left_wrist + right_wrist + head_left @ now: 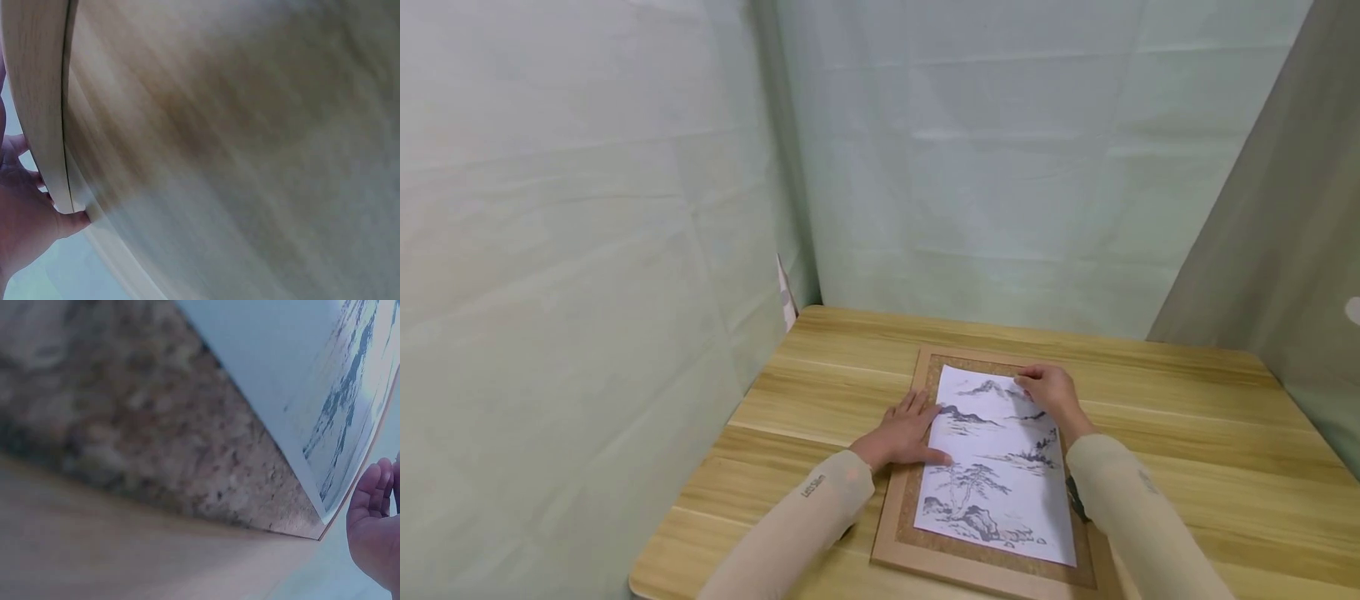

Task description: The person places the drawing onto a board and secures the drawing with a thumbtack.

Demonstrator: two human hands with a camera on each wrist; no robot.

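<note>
A white sheet of paper (1000, 425) with an ink landscape of mountains, trees and rocks lies on a cork board (985, 557) with a wooden frame (889, 533). My left hand (904, 437) rests with spread fingers across the board's left side, thumb on the paper's left edge. In the left wrist view, that hand (28, 209) reaches over the wooden edge. At the top right corner of the sheet, my right hand (1052, 396) pinches the paper between thumb and fingers. Its fingers (369, 481) are bent together in the right wrist view, beyond the sheet's corner.
The board lies on a wood-grain table (820, 383) with rounded corners. Pale cloth (1000, 183) hangs behind the table and along the left side. A small dark object (1077, 500) shows beside the right sleeve, at the board's right edge.
</note>
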